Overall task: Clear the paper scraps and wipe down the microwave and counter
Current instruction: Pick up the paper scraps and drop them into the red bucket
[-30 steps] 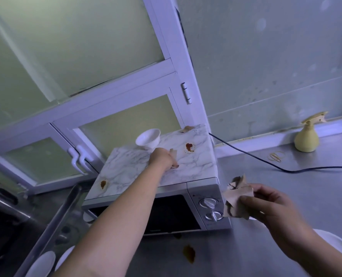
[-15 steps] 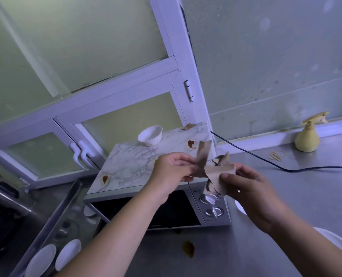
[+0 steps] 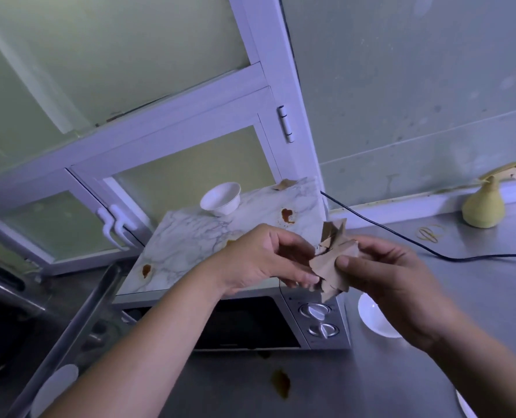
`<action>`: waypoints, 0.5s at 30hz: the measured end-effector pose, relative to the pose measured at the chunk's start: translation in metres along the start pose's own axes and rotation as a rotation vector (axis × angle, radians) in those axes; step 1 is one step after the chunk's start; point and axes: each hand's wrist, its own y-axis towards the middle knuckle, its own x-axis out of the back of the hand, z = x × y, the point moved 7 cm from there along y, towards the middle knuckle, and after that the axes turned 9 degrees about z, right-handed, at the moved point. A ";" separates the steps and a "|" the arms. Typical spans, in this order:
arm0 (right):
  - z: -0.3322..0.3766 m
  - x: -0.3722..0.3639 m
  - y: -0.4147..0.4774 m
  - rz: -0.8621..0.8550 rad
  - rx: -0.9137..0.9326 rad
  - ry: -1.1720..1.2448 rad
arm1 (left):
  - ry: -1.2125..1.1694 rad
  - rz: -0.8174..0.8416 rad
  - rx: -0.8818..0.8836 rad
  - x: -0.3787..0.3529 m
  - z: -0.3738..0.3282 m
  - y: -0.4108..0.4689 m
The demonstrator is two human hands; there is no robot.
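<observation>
A bunch of brown paper scraps is held in front of the microwave, between both hands. My right hand grips the bunch from the right, thumb on top. My left hand touches its left side with curled fingers. The microwave has a marble-patterned top with brown stains at the back right and front left. One more paper scrap lies at the top's back right corner. Another brown stain marks the steel counter in front of the microwave.
A white bowl stands on the microwave's top at the back. A yellow spray bottle and rubber bands sit by the wall at right. A black cord crosses the counter. A white dish lies beside the microwave.
My left hand picked a scrap off the microwave top and brought it to the bunch in my right hand. Both hands now meet in front of the microwave.
</observation>
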 end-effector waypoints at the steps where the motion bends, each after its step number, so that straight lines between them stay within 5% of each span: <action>1: 0.001 0.008 0.001 -0.016 0.001 0.014 | 0.018 0.023 -0.006 0.005 0.000 0.010; 4: 0.002 0.040 0.001 -0.131 0.003 0.009 | 0.141 -0.313 -0.013 0.061 0.004 0.050; 7: 0.000 0.070 -0.003 -0.239 -0.012 -0.004 | 0.563 -0.695 0.125 0.129 0.008 0.091; 10: -0.003 0.093 -0.006 -0.311 -0.027 -0.029 | 0.799 -0.608 0.329 0.173 0.027 0.138; 15: -0.013 0.110 -0.008 -0.372 -0.039 -0.027 | 0.685 -0.477 0.399 0.208 0.059 0.187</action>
